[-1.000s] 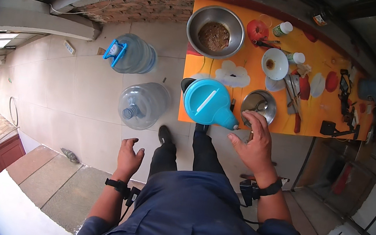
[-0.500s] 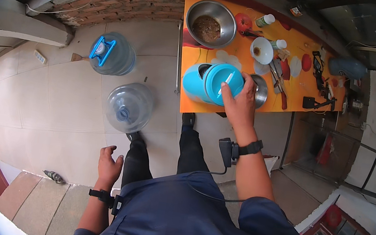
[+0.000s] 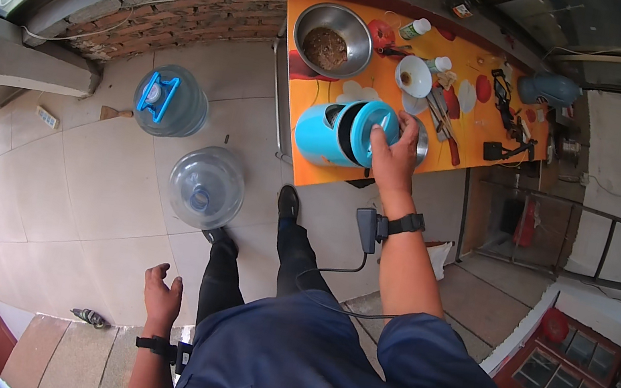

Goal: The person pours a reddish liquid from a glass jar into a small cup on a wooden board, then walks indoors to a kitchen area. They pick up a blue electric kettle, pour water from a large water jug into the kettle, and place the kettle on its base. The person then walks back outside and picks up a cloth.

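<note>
My right hand point(image 3: 394, 152) grips the turquoise lid point(image 3: 371, 126) by the white handle on its top. The lid is tilted up, and a dark gap shows between it and the turquoise kettle point(image 3: 318, 134). The kettle stands at the table's near left corner, its open spout facing back. Behind my right hand, a metal bowl point(image 3: 422, 143) is partly hidden. My left hand point(image 3: 162, 297) hangs low over the floor, fingers slightly apart and nothing in it.
A steel bowl of brown contents point(image 3: 331, 44), a small white bowl point(image 3: 413, 75) and several tools lie on the orange-patterned table point(image 3: 319, 175). On the floor stand a large water bottle with a blue handle point(image 3: 188, 105) and another clear water bottle point(image 3: 225, 180).
My right hand has raised the lid on one side, opening a dark gap at the kettle's top. The whole view has shifted slightly. My left hand stays empty.
</note>
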The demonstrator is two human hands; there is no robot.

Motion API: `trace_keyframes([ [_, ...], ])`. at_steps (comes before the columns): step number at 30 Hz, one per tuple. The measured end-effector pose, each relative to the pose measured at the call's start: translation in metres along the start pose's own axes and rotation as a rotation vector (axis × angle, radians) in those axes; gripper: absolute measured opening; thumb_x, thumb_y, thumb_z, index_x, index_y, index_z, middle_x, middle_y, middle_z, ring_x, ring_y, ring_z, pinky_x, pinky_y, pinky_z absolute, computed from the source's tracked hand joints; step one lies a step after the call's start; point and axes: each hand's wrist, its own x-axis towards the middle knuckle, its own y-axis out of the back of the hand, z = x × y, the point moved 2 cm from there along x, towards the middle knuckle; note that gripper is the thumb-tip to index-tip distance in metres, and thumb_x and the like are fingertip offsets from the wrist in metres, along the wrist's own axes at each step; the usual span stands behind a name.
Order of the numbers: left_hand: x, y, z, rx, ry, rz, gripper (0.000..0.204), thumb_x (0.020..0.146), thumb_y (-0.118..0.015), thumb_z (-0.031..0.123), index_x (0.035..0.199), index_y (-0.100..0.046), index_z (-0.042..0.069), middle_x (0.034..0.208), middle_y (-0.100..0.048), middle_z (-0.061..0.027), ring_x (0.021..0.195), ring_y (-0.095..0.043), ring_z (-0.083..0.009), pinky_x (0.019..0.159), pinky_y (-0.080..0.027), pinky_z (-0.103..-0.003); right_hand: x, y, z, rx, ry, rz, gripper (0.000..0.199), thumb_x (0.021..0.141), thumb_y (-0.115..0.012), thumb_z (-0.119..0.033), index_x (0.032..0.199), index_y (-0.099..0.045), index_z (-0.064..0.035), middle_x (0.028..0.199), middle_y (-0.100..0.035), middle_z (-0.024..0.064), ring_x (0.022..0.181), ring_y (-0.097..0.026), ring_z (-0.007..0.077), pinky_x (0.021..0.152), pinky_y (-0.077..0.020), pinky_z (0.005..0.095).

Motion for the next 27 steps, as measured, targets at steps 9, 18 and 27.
trace_keyframes([
  [9,0.005,-0.020,0.044,0.004,-0.022,-0.068,0.040,0.082,-0.073,0.010,0.118,-0.059,0.001,0.116,-0.059,-0.0194,0.109,-0.061,-0.0371,0.096,-0.051,-0.044,-0.003,0.043,0.046,0.893,-0.113,-0.116,0.054,0.102,-0.055,-0.032,0.147,-0.039,-0.0052,0.141,-0.051,0.0086,0.131,-0.049,0.0204,0.110,-0.0401,0.0350],
  [18,0.002,-0.031,0.056,0.038,-0.028,-0.084,0.039,0.082,-0.073,0.011,0.117,-0.060,0.002,0.115,-0.060,-0.0198,0.108,-0.062,-0.0375,0.094,-0.051,-0.045,-0.020,0.063,0.096,1.131,-0.295,-0.207,0.049,0.099,-0.063,-0.035,0.139,-0.054,-0.0079,0.135,-0.061,0.0057,0.123,-0.058,0.0220,0.106,-0.0467,0.0384],
  [27,-0.005,-0.036,0.054,0.042,-0.020,-0.089,0.038,0.082,-0.073,0.010,0.117,-0.060,0.002,0.116,-0.060,-0.0197,0.108,-0.062,-0.0373,0.094,-0.052,-0.044,-0.011,0.061,0.108,1.188,-0.261,-0.259,0.053,0.100,-0.058,-0.031,0.144,-0.050,-0.0030,0.144,-0.057,0.0109,0.128,-0.057,0.0237,0.108,-0.0463,0.0378],
])
